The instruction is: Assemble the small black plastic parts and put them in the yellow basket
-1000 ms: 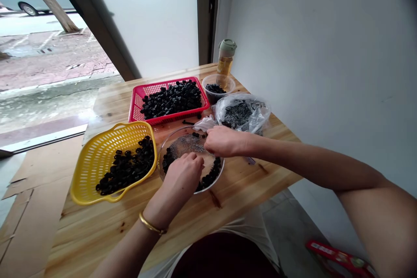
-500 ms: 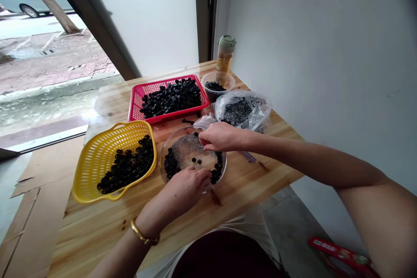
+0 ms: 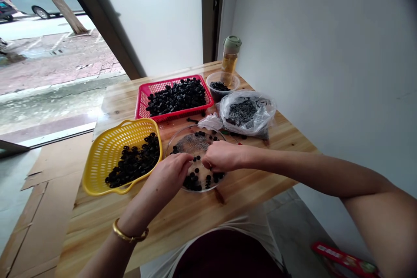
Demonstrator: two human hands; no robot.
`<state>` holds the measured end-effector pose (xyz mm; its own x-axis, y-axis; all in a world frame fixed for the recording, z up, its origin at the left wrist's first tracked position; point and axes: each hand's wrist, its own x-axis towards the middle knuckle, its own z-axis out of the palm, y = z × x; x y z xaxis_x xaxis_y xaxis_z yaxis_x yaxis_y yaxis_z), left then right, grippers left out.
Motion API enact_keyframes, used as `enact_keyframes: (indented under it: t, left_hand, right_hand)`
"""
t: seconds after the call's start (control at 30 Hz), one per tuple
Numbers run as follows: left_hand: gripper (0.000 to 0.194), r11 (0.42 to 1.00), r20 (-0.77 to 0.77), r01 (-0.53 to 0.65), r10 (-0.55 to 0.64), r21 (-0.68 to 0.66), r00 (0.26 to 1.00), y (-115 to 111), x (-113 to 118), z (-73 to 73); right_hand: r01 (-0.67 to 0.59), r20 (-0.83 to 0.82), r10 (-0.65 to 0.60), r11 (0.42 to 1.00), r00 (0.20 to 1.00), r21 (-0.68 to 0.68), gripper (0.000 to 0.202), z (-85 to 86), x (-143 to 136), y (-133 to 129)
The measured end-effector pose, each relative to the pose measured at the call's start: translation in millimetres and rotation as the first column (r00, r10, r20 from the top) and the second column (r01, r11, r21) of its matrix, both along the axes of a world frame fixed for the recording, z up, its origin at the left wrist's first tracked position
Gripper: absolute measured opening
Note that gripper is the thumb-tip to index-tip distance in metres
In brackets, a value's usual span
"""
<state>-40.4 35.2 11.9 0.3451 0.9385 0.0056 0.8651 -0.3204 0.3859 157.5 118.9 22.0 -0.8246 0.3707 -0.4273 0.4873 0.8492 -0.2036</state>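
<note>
A clear round tray (image 3: 167, 150) holds thin metal pins (image 3: 192, 141) heaped toward its far side and small black round pieces (image 3: 193, 180) scattered along its near side. My left hand (image 3: 172, 167) reaches over the tray's left part, thumb and fingers pinched together by a black piece; what they grip is too small to make out. Over the right part, my right hand (image 3: 221, 156) is curled closed with fingertips low above the tray, and its contents are hidden. The two hands' fingertips are a short gap apart.
Left of the tray stands a yellow basket (image 3: 97, 163) of black parts. Behind are a red basket (image 3: 140, 102) of black pieces, a plastic tub (image 3: 213, 79), a drink bottle (image 3: 232, 52) and a plastic bag (image 3: 260, 117) of dark parts. A wall (image 3: 309, 52) borders the right.
My left hand has moved left and up from the tray's near edge. My right hand has come nearer, down from the far side. Black pieces lie differently, with more loose ones at the near side.
</note>
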Motion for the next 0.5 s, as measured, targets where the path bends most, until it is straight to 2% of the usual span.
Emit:
enact_keyframes:
  t: [0.13,0.2,0.3,0.37,0.43,0.5]
  left_hand:
    - [0.022,0.997,-0.093,-0.002,-0.005,-0.071,0.996,9,14,-5.5]
    - [0.018,0.996,-0.116,0.004,-0.014,-0.086,0.993,15,23,-8.9]
    - [0.017,0.996,-0.145,-0.001,-0.011,-0.085,0.989,26,33,-11.8]
    - [0.02,0.997,-0.161,-0.011,-0.002,-0.075,0.987,34,38,-13.5]
    - [0.025,0.997,-0.174,-0.008,-0.005,-0.073,0.985,42,41,-16.3]
    - [0.026,0.996,-0.184,0.013,-0.028,-0.084,0.983,48,41,-20.2]
  right_hand:
    - [0.119,-0.137,-0.109,0.991,0.985,0.068,0.023,-2.8,8,3]
    - [0.223,-0.311,-0.212,0.975,0.927,0.001,0.02,-0.9,17,5]
    - [0.361,-0.551,-0.422,0.906,0.72,-0.222,0.01,3.6,32,4]
    - [0.39,-0.604,-0.546,0.838,0.58,-0.382,0.006,4.9,42,0]
    - [0.334,-0.599,-0.659,0.75,0.455,-0.572,0.007,3.4,50,-5]
    - [0.225,-0.558,-0.755,0.643,0.343,-0.732,0.011,-0.8,56,-10]
